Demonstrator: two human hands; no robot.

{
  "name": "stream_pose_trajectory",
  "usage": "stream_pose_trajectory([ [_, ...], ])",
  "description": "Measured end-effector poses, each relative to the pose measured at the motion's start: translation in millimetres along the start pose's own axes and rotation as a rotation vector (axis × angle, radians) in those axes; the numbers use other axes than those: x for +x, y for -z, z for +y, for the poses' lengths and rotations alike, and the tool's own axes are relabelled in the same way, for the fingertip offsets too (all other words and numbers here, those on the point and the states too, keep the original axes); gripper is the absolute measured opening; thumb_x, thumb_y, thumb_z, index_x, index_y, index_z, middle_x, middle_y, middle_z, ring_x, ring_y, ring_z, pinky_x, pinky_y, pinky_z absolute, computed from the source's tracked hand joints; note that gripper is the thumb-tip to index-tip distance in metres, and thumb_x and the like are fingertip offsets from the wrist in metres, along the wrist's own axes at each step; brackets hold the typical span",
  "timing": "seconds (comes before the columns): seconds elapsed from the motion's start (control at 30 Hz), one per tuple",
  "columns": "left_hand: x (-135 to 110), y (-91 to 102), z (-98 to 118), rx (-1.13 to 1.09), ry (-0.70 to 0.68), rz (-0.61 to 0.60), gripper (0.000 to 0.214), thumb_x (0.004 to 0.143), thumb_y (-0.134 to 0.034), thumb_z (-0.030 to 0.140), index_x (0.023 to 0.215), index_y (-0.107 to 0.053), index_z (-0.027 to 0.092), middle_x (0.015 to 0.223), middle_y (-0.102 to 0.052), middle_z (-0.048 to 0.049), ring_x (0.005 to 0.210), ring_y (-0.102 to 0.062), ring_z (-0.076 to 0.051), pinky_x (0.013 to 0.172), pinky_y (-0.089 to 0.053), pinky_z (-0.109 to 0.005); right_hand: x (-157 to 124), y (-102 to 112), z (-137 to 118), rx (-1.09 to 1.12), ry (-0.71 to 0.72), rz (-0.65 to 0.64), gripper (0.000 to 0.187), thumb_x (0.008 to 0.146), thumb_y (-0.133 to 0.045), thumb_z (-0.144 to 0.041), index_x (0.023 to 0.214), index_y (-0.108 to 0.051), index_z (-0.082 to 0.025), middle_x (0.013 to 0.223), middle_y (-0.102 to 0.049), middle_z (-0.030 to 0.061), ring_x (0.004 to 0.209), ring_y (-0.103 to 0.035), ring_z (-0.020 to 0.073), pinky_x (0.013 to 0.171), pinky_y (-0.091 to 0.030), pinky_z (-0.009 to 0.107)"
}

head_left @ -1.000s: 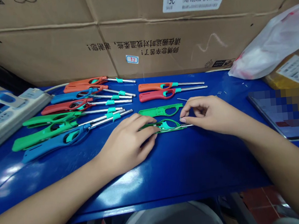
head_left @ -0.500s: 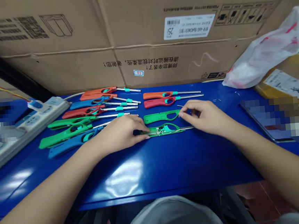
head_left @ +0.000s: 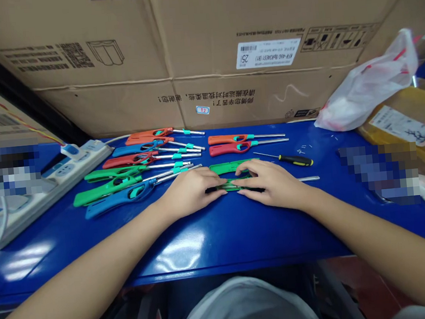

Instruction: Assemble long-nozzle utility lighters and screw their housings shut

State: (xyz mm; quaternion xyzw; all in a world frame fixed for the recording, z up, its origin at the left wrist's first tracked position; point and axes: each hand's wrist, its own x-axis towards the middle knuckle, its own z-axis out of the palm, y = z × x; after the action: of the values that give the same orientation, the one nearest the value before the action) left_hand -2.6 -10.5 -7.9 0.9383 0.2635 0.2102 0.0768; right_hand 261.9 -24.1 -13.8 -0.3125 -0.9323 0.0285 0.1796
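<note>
An opened green gas lighter (head_left: 232,185) lies on the table in front of me, its inner parts exposed and its metal barrel pointing right. My left hand (head_left: 190,190) grips the handle end between thumb and fingers. On the middle of the same lighter, my right hand (head_left: 276,182) has its thumb and fingers closed, covering the trigger area. Just behind lies a loose green shell half (head_left: 225,168), partly hidden by my right fingers. A black and yellow screwdriver (head_left: 297,160) rests behind my right hand, with small screws (head_left: 304,148) scattered beyond it.
Several assembled lighters (head_left: 126,159) lie at the left; an orange lighter (head_left: 221,139) and a red lighter (head_left: 222,149) lie behind my hands. A power strip (head_left: 86,160) borders the left. A plastic bag (head_left: 366,91) and yellow-taped parcel (head_left: 385,137) stand right. A cardboard box (head_left: 126,107) backs the table.
My right hand has moved left and down from the barrel side onto the opened lighter's middle, uncovering the screwdriver. My left hand stays at the handle end. The view has shifted slightly.
</note>
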Motion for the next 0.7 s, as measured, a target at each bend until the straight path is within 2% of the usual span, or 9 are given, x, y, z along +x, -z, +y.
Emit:
stream_pose_trajectory([
  [0.27,-2,4.7,-7,0.000,-0.051,-0.045,0.023,0.099,-0.063,0.028,0.114,-0.078,0.019,0.099,-0.081,-0.0069,0.089,-0.073,-0.019,0.079,-0.057,-0.030,0,-9,5,0.151,-0.033,0.073,0.024,0.099,-0.061,-0.030,0.113,-0.079,-0.026,0.116,-0.069,0.0112,0.104,-0.066,0.0251,0.089,-0.055,0.044],
  [0.43,-1,3.2,-9,-0.074,0.007,-0.041,0.026,0.095,-0.068,0.028,0.118,-0.077,0.019,0.099,-0.079,-0.0072,0.093,-0.068,-0.021,0.082,-0.056,-0.032,1,-4,8,0.309,-0.187,0.179,0.026,0.095,-0.065,-0.027,0.117,-0.076,-0.023,0.108,-0.071,0.0096,0.100,-0.067,0.0230,0.093,-0.055,0.042],
  [0.53,0,1.3,-9,-0.120,0.023,-0.055,0.025,0.097,-0.065,0.027,0.118,-0.076,0.021,0.101,-0.077,-0.0068,0.095,-0.067,-0.020,0.085,-0.055,-0.033,2,-1,10,0.314,-0.283,0.155,0.023,0.092,-0.068,-0.030,0.112,-0.077,-0.021,0.100,-0.073,0.0085,0.096,-0.067,0.0238,0.090,-0.054,0.042],
  [0.7,1,-1.6,-6,-0.153,0.055,-0.032,0.023,0.097,-0.063,0.026,0.114,-0.077,0.022,0.102,-0.074,-0.0065,0.095,-0.069,-0.019,0.086,-0.055,-0.032,3,-2,13,0.324,-0.292,0.105,0.019,0.090,-0.069,-0.027,0.107,-0.077,-0.021,0.096,-0.074,0.0079,0.095,-0.066,0.0241,0.089,-0.053,0.042],
])
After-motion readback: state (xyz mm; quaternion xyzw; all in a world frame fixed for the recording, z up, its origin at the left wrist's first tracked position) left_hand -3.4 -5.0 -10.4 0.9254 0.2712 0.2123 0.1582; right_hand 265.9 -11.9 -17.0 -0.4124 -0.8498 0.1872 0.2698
